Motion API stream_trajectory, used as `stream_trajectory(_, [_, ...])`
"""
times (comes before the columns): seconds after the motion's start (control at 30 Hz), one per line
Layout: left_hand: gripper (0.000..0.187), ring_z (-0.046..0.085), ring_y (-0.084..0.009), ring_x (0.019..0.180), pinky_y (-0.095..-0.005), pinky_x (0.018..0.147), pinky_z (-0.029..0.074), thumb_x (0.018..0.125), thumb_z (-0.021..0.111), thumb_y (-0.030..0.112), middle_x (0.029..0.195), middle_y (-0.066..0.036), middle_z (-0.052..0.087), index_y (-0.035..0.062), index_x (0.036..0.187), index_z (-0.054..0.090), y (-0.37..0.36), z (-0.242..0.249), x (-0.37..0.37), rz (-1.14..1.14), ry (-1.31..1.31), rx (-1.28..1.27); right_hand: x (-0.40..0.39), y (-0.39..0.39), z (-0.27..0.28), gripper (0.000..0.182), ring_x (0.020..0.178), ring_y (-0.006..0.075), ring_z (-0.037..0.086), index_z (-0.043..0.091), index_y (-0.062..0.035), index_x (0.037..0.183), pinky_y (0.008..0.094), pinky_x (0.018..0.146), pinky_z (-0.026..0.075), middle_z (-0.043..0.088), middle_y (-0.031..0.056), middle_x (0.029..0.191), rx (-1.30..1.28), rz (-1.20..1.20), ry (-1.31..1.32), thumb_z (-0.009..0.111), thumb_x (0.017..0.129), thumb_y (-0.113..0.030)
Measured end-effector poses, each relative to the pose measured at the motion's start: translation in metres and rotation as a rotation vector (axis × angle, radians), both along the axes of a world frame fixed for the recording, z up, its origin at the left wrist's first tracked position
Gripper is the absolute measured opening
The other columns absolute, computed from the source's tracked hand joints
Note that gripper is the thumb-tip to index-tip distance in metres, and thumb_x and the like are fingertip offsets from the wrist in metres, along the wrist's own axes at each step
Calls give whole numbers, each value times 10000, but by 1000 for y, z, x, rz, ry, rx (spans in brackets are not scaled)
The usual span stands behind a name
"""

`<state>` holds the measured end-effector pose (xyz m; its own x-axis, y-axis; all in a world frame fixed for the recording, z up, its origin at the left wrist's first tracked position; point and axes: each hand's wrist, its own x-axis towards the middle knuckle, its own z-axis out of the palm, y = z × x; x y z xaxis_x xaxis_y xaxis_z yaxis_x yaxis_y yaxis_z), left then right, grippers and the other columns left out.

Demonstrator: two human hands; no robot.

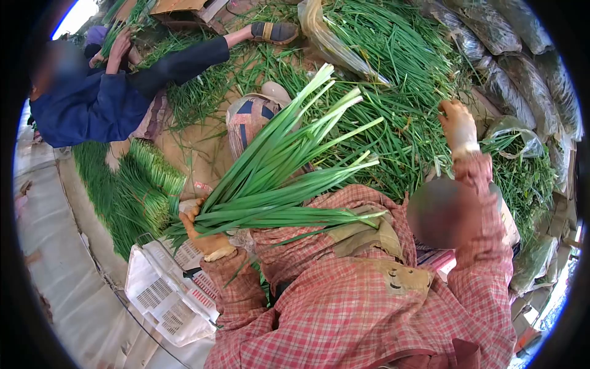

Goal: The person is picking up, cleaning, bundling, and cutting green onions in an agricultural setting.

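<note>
A spread bunch of long green leaves with pale stem ends [270,166] lies across my lap. My left hand [206,237], in a tan glove, is wrapped round its leafy end at the lower left. The pale ends fan out to the upper right. Out to the right, my right hand [459,126], also gloved, is over the edge of a large heap of loose green leaves [393,55]. Its fingers are slightly curled and apart, with nothing visible in them. It does not touch the bunch.
A co-worker in blue [92,111] sits at the upper left, holding greens. Tied bundles [147,190] lie below them. A white plastic basket [166,295] stands by my left arm. Filled plastic bags [516,67] are stacked at the upper right.
</note>
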<state>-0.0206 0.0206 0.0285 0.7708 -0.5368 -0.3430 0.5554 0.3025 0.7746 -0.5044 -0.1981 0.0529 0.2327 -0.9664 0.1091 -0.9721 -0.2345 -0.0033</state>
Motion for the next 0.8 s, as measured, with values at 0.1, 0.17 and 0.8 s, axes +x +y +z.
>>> stream_trajectory(0.1, [376,538,-239,894,-437,889,429,923,433,379,746,-59,554,96,687,507,-1,1,2,-6,-16,76,91,40,37,223,720,210,581,630,-76,975,305,638,469,604,100,814,87,129,-860,644,762,-140])
stream_trajectory(0.17, [391,539,-236,895,-428,870,438,922,431,392,776,-87,561,90,685,509,-4,-2,4,-7,-21,83,145,48,43,265,661,176,576,627,-58,1013,279,610,466,612,86,750,438,42,-1043,652,773,-166])
stream_trajectory(0.8, [380,515,-226,851,-409,875,417,946,360,369,804,-67,543,75,754,506,-22,40,-10,0,-90,31,-37,56,1,375,839,272,584,569,-10,1065,368,757,473,609,153,929,-188,-307,-27,671,747,-180])
